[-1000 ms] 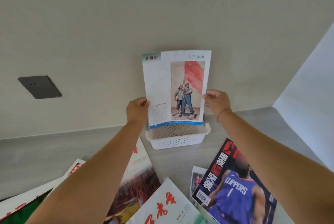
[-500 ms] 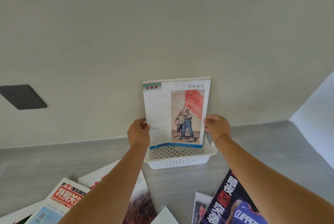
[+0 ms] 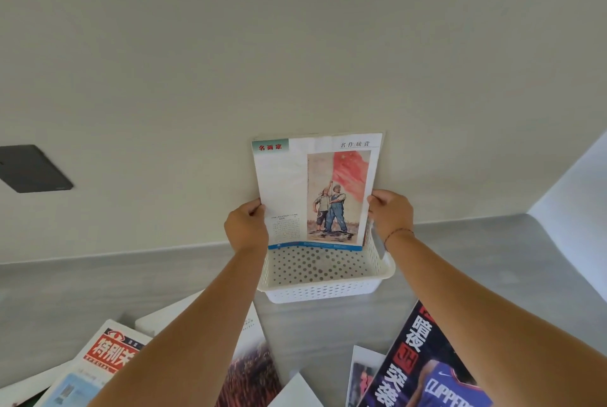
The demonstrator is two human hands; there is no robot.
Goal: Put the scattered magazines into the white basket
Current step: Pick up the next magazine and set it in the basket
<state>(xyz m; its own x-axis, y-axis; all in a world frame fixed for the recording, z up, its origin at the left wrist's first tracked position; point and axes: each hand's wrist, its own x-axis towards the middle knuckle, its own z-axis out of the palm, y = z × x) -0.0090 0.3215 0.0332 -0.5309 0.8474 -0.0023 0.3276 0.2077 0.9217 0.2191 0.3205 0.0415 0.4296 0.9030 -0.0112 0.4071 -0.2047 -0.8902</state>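
Both hands are gripping one magazine point(image 3: 317, 191) upright by its side edges: the left hand point(image 3: 246, 226) is clamped on the left edge and the right hand point(image 3: 391, 214) on the right edge, with the cover showing two figures under a red flag facing the camera. Compared with a second ago, the magazine is sitting lower, its bottom edge now reaching down inside the white basket point(image 3: 325, 278) near the back wall rather than hanging above the rim, and more of the basket's perforated floor is showing in front of it. The basket is resting on the grey surface point(image 3: 98, 285) against the pale wall point(image 3: 295, 45). The view is also tilting differently from before: the dark wall plate point(image 3: 31, 168) is lying further left, and the loose magazines are sliding toward the bottom edge, among them a red-titled one point(image 3: 108, 354) at lower left and a basketball cover point(image 3: 423, 364) at lower right, both well apart from the basket.
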